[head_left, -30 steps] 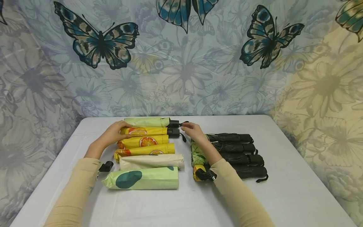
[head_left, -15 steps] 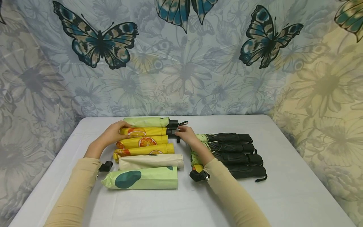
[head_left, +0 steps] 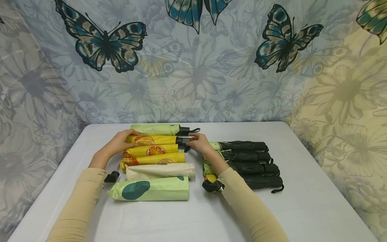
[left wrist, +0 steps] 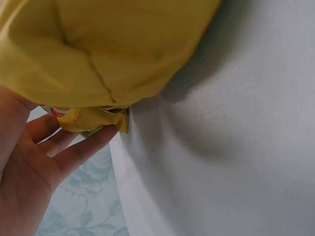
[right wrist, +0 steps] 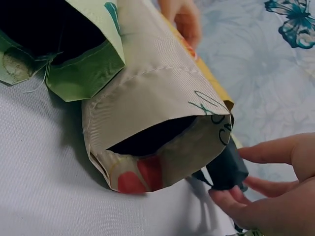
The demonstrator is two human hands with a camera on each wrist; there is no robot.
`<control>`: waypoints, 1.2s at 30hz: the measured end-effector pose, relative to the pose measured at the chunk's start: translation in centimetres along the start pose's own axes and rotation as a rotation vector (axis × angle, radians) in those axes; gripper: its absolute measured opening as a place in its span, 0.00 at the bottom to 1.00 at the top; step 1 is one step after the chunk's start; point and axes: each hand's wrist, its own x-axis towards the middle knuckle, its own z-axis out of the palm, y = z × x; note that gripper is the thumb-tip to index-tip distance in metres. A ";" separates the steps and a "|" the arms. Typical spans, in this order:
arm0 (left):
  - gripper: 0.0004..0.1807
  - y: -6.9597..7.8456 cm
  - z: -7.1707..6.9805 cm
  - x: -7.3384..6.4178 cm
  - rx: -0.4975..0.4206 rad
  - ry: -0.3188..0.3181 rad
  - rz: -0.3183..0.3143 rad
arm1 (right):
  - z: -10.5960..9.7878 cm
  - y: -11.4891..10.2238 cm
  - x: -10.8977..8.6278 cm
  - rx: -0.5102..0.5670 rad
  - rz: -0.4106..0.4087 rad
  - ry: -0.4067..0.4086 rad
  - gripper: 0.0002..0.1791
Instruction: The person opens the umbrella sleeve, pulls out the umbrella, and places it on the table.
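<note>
A folded umbrella in a yellow sleeve with an orange-slice print [head_left: 161,139] lies near the back of the table. My left hand [head_left: 119,143] grips its left end; the left wrist view shows the fingers on the crumpled yellow sleeve end [left wrist: 91,119]. At the other end, my right hand [head_left: 201,144] pinches the black handle [right wrist: 227,166] between thumb and fingers. Just behind lies another umbrella in a pale green sleeve [head_left: 155,129], its black handle sticking out. How far the yellow umbrella sits inside its sleeve is hidden.
Two yellow sleeves [head_left: 155,151], a cream sleeve [head_left: 160,171] and a green sleeve [head_left: 169,190] lie in front. The cream and green ones gape at their right ends. Several black folded umbrellas [head_left: 257,169] lie at right on the white table [head_left: 169,222], under my right forearm.
My right hand has moved slightly left and down, from the strap by the back umbrella's handle to the yellow-sleeved umbrella's handle. My left hand has stayed at the sleeve end.
</note>
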 end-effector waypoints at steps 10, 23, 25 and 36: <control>0.25 -0.6 0.1 -0.4 -0.014 0.005 0.020 | -0.6 0.0 -0.7 -0.006 -0.025 -0.013 0.25; 0.25 -0.7 0.4 -0.7 -0.046 0.030 0.035 | -1.1 0.1 -0.6 0.020 -0.044 -0.036 0.22; 0.26 -0.6 0.4 -0.8 -0.048 0.032 0.035 | -1.2 0.1 -0.6 0.023 -0.047 -0.032 0.22; 0.28 -0.7 0.4 -1.1 -0.052 0.008 0.019 | -2.7 -0.1 -0.6 -0.006 -0.099 0.006 0.22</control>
